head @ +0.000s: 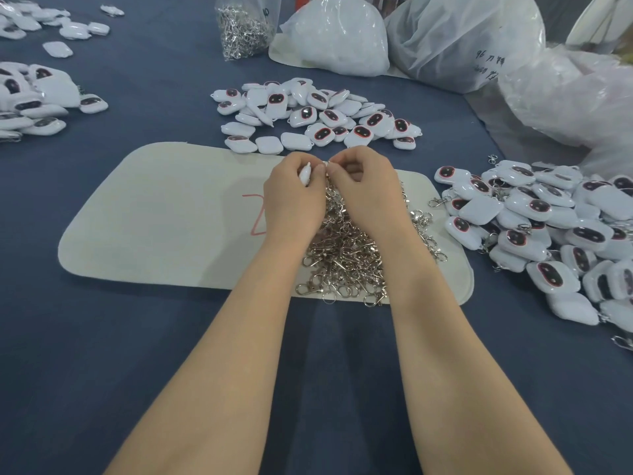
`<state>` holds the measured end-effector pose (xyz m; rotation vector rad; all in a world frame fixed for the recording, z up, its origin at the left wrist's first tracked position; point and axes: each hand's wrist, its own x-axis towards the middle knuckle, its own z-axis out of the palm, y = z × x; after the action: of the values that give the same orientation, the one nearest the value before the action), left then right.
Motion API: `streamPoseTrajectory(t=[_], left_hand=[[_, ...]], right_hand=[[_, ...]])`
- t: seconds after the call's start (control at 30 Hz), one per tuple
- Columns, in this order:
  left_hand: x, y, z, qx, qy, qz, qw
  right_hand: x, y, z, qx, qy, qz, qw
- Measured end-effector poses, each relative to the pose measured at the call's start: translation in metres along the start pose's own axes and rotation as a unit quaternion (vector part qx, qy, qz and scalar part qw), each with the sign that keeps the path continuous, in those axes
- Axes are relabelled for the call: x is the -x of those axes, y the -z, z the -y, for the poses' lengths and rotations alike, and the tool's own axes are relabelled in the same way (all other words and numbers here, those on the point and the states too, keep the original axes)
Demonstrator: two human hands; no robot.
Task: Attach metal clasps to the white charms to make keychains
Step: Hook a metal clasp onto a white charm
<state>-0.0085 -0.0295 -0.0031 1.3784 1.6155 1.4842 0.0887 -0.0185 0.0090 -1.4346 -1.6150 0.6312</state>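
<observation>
My left hand (291, 197) grips a white charm (305, 174) edge-on, its small loop pointing up. My right hand (366, 186) pinches a metal clasp (327, 163) at that loop; the two hands meet thumb to thumb. Below them a heap of loose silver clasps (346, 255) lies on a pale mat (154, 217). A pile of white charms with dark red-rimmed faces (318, 114) lies just beyond the mat. At the right lies another pile of charms (548, 231), some with clasps showing.
The table has a dark blue cloth (102, 354). More charms (37, 101) lie at the far left. A clear bag of clasps (243, 29) stands at the back, beside large plastic bags (462, 39) of white goods at the back right.
</observation>
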Motion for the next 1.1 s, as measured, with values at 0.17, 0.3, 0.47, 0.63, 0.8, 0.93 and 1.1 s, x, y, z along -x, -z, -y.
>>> streamPoseTrajectory(t=[0.17, 0.3, 0.47, 0.63, 0.8, 0.93, 1.1], left_hand=[[-0.0001, 0.0010, -0.0009, 0.034, 0.013, -0.002, 0.999], [0.0003, 0.0000, 0.0009, -0.005, -0.004, 0.013, 1.000], [0.0027, -0.0011, 0.0025, -0.054, -0.038, 0.013, 0.998], [0.0005, 0.0006, 0.0025, -0.076, -0.017, 0.008, 0.997], [-0.0001, -0.0012, 0.0018, -0.079, -0.004, -0.001, 0.997], [0.0003, -0.0016, 0.0006, -0.067, 0.002, -0.005, 0.998], [-0.0007, -0.0012, 0.0001, -0.052, 0.002, 0.009, 0.999]], right_hand=[[0.0008, -0.0007, -0.0003, 0.010, 0.003, -0.004, 1.000], [0.0009, -0.0010, 0.0004, 0.004, 0.010, -0.027, 1.000], [0.0045, -0.0036, 0.0007, 0.064, 0.044, -0.017, 0.997], [0.0047, -0.0056, 0.0023, 0.047, 0.043, -0.013, 0.998], [0.0040, -0.0057, 0.0022, 0.003, 0.015, -0.006, 1.000], [0.0032, -0.0050, 0.0009, 0.018, 0.014, -0.002, 1.000], [0.0023, -0.0048, 0.0003, 0.008, 0.011, -0.025, 1.000]])
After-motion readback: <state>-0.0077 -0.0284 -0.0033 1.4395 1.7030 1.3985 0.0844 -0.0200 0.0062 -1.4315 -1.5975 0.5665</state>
